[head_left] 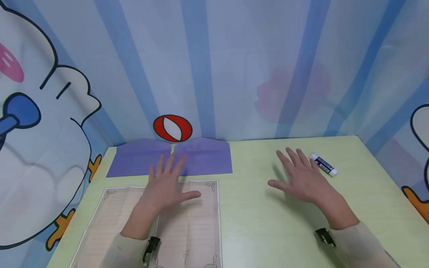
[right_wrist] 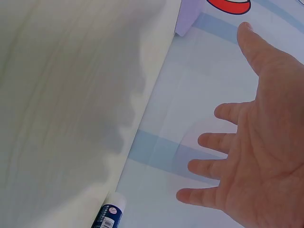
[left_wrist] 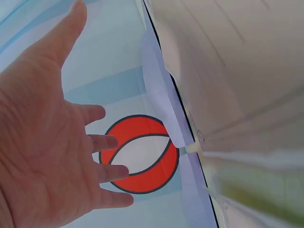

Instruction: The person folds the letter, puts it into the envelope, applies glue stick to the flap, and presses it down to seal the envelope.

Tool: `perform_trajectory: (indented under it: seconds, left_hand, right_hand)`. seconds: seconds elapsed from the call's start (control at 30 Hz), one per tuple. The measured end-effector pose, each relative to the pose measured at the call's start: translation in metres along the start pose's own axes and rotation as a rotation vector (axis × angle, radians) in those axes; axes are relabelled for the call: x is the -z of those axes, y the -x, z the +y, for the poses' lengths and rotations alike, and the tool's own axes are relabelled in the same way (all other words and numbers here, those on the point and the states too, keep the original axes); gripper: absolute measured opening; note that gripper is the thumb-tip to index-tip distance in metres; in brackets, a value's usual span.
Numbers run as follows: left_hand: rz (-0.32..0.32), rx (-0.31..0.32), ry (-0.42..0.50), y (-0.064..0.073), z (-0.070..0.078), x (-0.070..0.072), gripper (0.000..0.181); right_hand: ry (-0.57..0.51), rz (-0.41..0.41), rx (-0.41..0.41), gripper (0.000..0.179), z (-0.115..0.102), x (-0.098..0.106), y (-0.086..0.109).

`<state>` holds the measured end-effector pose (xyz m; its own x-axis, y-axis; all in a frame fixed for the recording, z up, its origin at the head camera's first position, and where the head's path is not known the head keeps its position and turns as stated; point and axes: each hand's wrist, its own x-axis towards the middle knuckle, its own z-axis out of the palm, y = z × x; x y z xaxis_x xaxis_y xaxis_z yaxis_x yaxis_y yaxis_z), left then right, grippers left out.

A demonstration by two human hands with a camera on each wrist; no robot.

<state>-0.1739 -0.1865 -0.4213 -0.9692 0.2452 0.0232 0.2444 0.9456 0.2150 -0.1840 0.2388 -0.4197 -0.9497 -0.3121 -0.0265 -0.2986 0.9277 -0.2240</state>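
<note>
My left hand [head_left: 164, 190], fingers spread and holding nothing, hovers over two sheets of lined letter paper [head_left: 201, 216] with ornate corners. The sheets show fold creases and lie side by side, partly hidden by the hand and sleeve. Beyond the fingertips, two purple envelopes [head_left: 204, 158] lie along the table's back edge with their flaps toward the curtain. On the right, my right hand [head_left: 305, 182] is held above the bare tabletop, fingers spread, nothing in it. Just past its fingers lies a glue stick [head_left: 324, 165] with a white cap and dark blue label.
The pale yellow-green table [head_left: 248, 223] ends at a blue striped curtain [head_left: 234, 74] printed with cartoon figures and a red-and-white ball [head_left: 172, 128]. Each wrist carries a strap with a black clip [head_left: 325, 237].
</note>
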Motion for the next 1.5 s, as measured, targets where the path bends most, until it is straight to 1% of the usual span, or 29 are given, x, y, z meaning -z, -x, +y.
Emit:
perform_trajectory:
  seconds: [0.13, 0.37, 0.53, 0.7, 0.93, 1.13, 1.3, 1.5]
  left_hand:
    - [-0.005, 0.005, 0.008, 0.001, -0.008, 0.002, 0.119]
    - [-0.031, 0.021, 0.014, 0.004, -0.024, 0.0, 0.112]
    - [-0.061, 0.022, 0.002, 0.003, -0.032, 0.0, 0.102]
    - [-0.101, 0.032, 0.003, 0.001, -0.037, -0.002, 0.092]
    - [-0.16, 0.056, 0.025, -0.003, -0.04, -0.005, 0.081]
    - [-0.19, 0.055, 0.012, -0.005, -0.04, -0.005, 0.079]
    - [-0.215, 0.062, 0.008, -0.006, -0.037, -0.004, 0.072]
    - [-0.229, 0.068, 0.014, -0.007, -0.034, -0.003, 0.066]
  right_hand:
    - [-0.008, 0.002, 0.013, 0.108, 0.001, 0.0, -0.001]
    - [-0.052, 0.004, 0.047, 0.107, 0.006, -0.003, -0.003]
    - [-0.079, 0.001, 0.067, 0.106, 0.007, -0.005, -0.006]
    - [-0.083, -0.008, 0.065, 0.105, 0.009, -0.007, -0.01]
    - [-0.1, -0.016, 0.062, 0.105, 0.01, -0.01, -0.012]
    - [-0.098, -0.018, 0.07, 0.105, 0.01, -0.012, -0.013]
    - [-0.098, -0.018, 0.074, 0.103, 0.008, -0.012, -0.012]
    - [-0.107, -0.021, 0.077, 0.104, 0.005, -0.011, -0.012]
